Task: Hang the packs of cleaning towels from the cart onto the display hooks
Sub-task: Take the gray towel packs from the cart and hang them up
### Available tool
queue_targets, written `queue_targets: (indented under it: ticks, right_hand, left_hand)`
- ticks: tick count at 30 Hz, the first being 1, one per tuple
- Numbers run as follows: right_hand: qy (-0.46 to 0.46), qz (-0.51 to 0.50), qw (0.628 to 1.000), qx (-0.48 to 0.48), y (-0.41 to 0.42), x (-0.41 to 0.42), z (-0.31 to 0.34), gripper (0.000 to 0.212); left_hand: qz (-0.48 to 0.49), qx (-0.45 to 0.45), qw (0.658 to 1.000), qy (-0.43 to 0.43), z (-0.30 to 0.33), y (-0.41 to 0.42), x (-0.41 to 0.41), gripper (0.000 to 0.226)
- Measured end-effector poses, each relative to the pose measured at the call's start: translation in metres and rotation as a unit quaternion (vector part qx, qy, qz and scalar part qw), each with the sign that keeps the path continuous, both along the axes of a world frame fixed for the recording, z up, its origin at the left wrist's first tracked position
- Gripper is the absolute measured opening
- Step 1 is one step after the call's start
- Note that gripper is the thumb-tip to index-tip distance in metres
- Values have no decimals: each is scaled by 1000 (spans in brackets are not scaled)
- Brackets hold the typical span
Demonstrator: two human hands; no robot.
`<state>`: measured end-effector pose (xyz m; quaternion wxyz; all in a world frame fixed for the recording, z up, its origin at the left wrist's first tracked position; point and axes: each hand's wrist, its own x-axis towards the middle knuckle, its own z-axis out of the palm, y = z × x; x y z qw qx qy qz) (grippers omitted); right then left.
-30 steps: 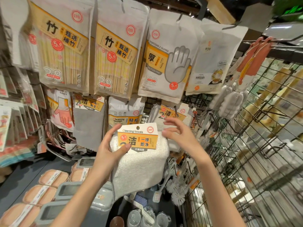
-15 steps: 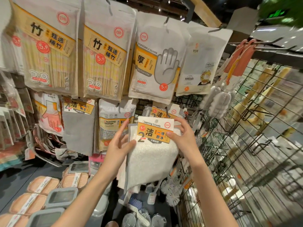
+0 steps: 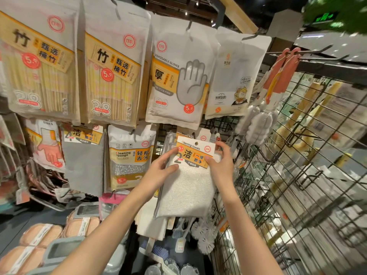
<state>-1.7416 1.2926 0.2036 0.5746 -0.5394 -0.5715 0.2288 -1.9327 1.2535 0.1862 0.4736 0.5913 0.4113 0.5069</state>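
- Since earlier, towel pack (image 3: 190, 175) had risen to the hook row, right of the sponge pack (image 3: 131, 157).
- Left hand (image 3: 158, 171) and right hand (image 3: 220, 165) pinched its stiff header card; limp light cloth hung below.

Rough white cloth towel pack (image 3: 186, 187) with a matt paper header card (image 3: 195, 153); black metal wire grid (image 3: 297, 175).

Left hand (image 3: 160, 171) and right hand (image 3: 220, 165) pinch the orange-and-white header card of a white textured cleaning-towel pack (image 3: 188, 187), held against identical hanging packs (image 3: 200, 136).
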Motion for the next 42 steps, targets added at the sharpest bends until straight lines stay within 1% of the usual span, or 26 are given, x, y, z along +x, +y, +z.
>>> queue_targets:
  ticks: [5,7,11,15,18,25,28,31,34,38,42]
  right_hand:
    - [24,-9,1000,-10,19,-4,-12,50]
    - [19,-21,1000,-9,28,-7,-13,46]
    - [-11,-52,999,-11,47,-11,-11,42]
    - [-64,-94,993,-21,61,-16,-11,40]
    - [-88,-106,990,-15,67,-18,-11,35]
    - [-133,-118,984,-19,70,-21,-4,36]
    - [-147,-100,984,-20,64,-18,-4,43]
    - [-161,-82,983,-43,54,-11,-3,52]
    - [-170,-45,984,-39,39,-6,2,56]
    - [-199,9,980,-21,18,-3,7,54]
    - [-206,99,974,-1,-8,-15,11,51]
  left_hand:
    - [12,-37,999,10,-4,15,3,64]
    - [11,-45,999,19,-2,23,4,67]
    - [5,-45,998,54,3,39,7,72]
    - [-1,-47,995,90,5,53,8,77]
    - [-5,-54,992,113,4,61,8,80]
    - [-22,-78,989,128,14,66,7,85]
    - [-2,-60,985,160,18,59,4,82]
    - [20,-47,981,185,21,48,0,74]
    - [34,-45,984,167,22,34,-3,68]
    - [53,-24,987,149,23,15,-5,69]
    - [84,-8,989,119,24,-22,-17,66]
